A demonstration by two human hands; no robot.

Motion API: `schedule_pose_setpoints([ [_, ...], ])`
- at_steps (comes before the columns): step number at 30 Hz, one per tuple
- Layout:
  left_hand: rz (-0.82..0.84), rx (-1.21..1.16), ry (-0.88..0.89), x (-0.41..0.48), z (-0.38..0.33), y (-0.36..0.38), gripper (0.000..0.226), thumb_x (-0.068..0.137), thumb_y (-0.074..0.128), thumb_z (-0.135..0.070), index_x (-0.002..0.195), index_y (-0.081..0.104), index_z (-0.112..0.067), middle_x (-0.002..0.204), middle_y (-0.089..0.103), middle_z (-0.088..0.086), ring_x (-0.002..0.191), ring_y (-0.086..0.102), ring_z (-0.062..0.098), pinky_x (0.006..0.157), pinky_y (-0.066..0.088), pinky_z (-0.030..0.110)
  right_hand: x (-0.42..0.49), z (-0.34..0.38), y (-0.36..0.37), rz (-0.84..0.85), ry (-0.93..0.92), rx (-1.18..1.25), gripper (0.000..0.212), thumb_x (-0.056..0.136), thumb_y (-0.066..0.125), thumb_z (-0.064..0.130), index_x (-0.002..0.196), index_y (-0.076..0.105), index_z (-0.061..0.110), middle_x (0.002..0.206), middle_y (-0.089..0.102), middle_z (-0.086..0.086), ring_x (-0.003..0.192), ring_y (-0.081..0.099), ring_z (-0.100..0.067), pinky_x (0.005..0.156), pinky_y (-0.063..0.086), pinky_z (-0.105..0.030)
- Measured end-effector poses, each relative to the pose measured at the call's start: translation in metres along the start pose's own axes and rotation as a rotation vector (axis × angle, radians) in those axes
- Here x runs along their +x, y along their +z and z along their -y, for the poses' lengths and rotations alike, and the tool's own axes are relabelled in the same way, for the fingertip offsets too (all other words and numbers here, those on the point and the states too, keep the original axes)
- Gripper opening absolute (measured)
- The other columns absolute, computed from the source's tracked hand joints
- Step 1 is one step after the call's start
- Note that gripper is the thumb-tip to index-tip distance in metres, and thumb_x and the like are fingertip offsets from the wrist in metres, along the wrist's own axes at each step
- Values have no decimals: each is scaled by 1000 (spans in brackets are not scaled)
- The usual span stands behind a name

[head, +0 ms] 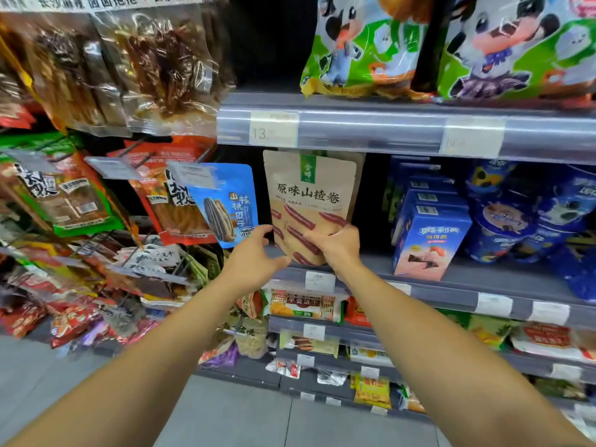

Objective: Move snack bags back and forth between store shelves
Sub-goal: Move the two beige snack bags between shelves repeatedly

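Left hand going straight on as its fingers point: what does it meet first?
The left hand would likely meet the left edge of the tan paper pouch printed with red rolls, gripped by the right hand; depth unclear.

Two big green cow bags [364,43] printed with a cartoon cow fill the upper right of the frame. Below them a price label [273,130] reads 13, and a second label [472,138] to its right is too blurred to read. At the right, a blue carton [429,243] stands upright just beside stacked dark blue tubs [503,221]. Clear packs [161,66] of brown dried food hang at the upper left, with green-edged packs [74,195] below them. Grey floor [242,414] spans the bottom.
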State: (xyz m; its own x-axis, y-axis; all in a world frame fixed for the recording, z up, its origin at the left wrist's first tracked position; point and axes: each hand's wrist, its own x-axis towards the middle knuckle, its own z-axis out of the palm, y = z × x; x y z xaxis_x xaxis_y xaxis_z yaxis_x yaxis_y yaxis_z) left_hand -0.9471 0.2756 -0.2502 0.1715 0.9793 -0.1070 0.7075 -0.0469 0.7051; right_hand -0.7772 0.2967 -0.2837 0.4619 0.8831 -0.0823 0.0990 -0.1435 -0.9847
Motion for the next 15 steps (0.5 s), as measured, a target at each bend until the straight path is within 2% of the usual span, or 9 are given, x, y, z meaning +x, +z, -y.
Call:
schedule_pose_setpoints([
  [4, 4, -4, 31, 7, -1, -3, 82, 87, 70, -33, 153, 22, -24, 151, 40, 8, 131, 47, 27, 97, 47, 40, -11, 4, -17, -27, -47, 1, 48, 62, 89, 10, 106, 70, 9, 94, 68, 4, 75, 63, -3, 60, 48, -8],
  [10, -12, -116, 59, 24, -2, -4, 73, 92, 60, -9, 153, 22, -20, 155, 34, 13, 136, 42, 29, 106, 42, 40, -36, 18, -51, -81, -25, -85, 51, 64, 89, 18, 109, 66, 14, 98, 68, 2, 87, 64, -13, 74, 52, -26],
  [13, -34, -208, 80, 42, -4, 2, 77, 91, 63, -14, 154, 20, -21, 157, 31, 12, 139, 39, 29, 109, 40, 42, -58, 16, -68, -71, 10, -109, 44, 69, 85, 18, 108, 65, 16, 96, 68, 3, 86, 65, -13, 64, 51, -23],
  [15, -50, -249, 83, 55, -7, 7, 84, 88, 69, -22, 154, 17, -20, 157, 32, 11, 140, 38, 29, 110, 39, 43, -71, 11, -79, -86, 27, -123, 34, 70, 83, 18, 99, 65, 18, 89, 69, 4, 81, 66, -12, 60, 51, -23],
])
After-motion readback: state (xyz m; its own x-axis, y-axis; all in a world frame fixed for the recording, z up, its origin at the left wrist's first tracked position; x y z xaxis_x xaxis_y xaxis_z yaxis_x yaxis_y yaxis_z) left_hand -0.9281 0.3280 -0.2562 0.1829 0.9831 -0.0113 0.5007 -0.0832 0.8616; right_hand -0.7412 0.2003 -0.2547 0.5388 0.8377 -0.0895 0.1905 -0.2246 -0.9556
